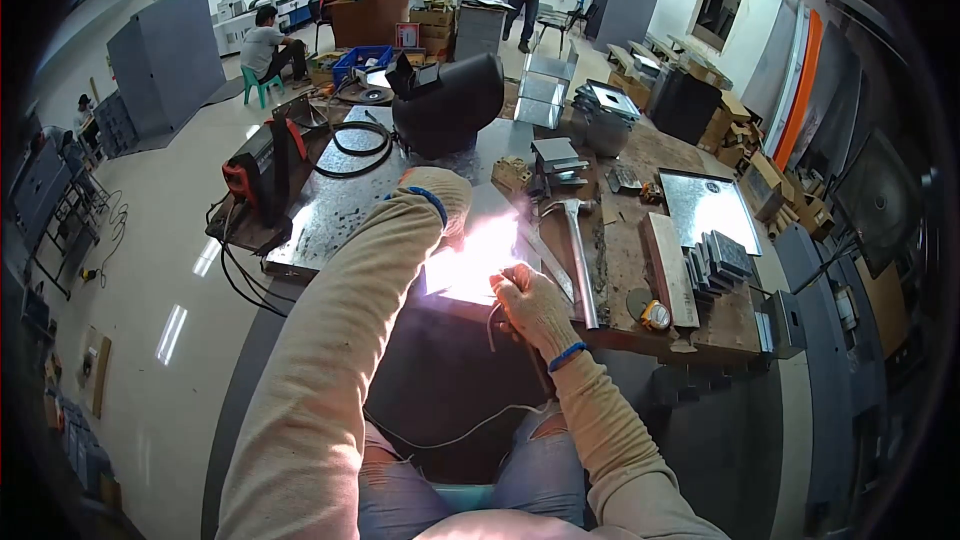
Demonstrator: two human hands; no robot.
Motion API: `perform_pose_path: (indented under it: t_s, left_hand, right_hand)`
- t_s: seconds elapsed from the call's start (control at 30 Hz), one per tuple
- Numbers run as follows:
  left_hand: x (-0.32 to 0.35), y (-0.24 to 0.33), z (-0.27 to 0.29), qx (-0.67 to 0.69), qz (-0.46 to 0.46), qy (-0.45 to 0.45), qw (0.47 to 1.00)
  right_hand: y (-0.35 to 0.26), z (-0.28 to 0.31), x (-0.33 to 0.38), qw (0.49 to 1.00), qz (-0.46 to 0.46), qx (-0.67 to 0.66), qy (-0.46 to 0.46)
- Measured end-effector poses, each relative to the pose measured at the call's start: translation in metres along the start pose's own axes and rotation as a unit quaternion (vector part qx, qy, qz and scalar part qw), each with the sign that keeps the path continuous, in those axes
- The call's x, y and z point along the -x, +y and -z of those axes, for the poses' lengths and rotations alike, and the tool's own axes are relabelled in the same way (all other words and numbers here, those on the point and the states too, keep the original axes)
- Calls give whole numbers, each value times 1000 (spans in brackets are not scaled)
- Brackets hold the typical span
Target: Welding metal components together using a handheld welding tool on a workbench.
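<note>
My right hand (532,308), gloved, is closed around a thin welding torch (497,292) whose tip sits in a bright white glare on the metal sheet (470,265) at the near edge of the workbench (640,270). A cable (450,437) runs from that grip down across my lap. My left hand (440,202), also gloved, rests on the sheet just behind the glare; the light washes out its fingers, so I cannot tell whether they are spread or curled. A hammer (573,250) lies just right of the sheet, a yellow tape measure (656,315) farther right, near the front edge. A black welding helmet (447,100) stands at the back of the bench.
</note>
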State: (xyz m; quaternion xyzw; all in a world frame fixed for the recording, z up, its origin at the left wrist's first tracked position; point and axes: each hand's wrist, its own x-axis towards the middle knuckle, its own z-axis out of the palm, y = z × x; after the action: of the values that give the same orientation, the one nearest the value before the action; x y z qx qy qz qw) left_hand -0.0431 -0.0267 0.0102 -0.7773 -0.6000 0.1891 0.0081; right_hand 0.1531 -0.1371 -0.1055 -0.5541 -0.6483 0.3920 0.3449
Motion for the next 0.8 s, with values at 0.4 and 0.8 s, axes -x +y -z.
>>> perform_pose_path:
  t_s: [0.4, 0.8]
  left_hand:
    - [6, 3, 7, 25, -21, 8, 999]
    - [6, 0, 12, 28, -38, -8, 999]
  right_hand:
    - [22, -5, -7, 997, 15, -74, 23]
    - [17, -16, -2, 979, 153, 126, 43]
